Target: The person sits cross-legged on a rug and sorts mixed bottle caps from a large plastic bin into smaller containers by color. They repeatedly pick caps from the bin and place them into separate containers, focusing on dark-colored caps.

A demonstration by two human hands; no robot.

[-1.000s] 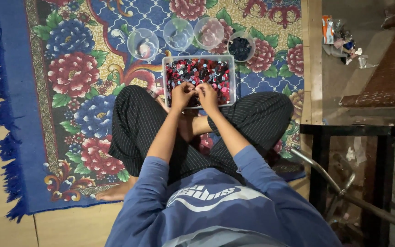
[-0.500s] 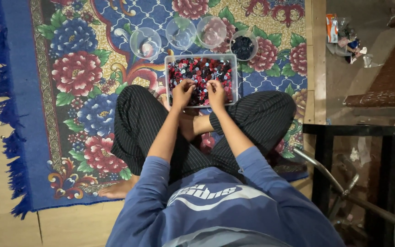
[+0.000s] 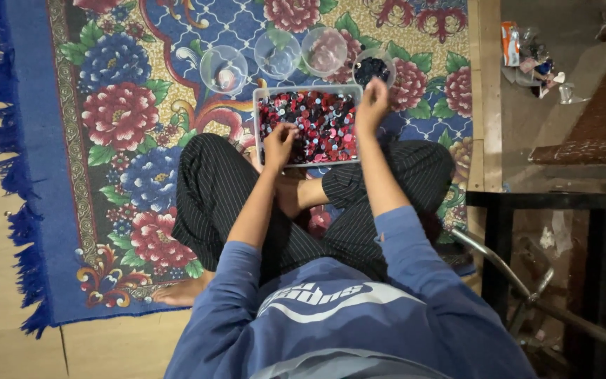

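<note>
On the rug (image 3: pixel 106 140), a tray (image 3: pixel 308 89) of red, black and white discs sits against the crossed legs; four clear cups (image 3: pixel 324 50) line its far edge. Left hand (image 3: pixel 278 144) pinches closed over discs; right hand (image 3: pixel 372 105) hovers curled at the tray's right edge, grip unclear.

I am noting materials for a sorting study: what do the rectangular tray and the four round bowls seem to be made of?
Tray: probably translucent plastic, its thin whitish rim lets the rug show faintly. Bowls: apparently clear glossy plastic, the rug pattern visible through them.
</note>
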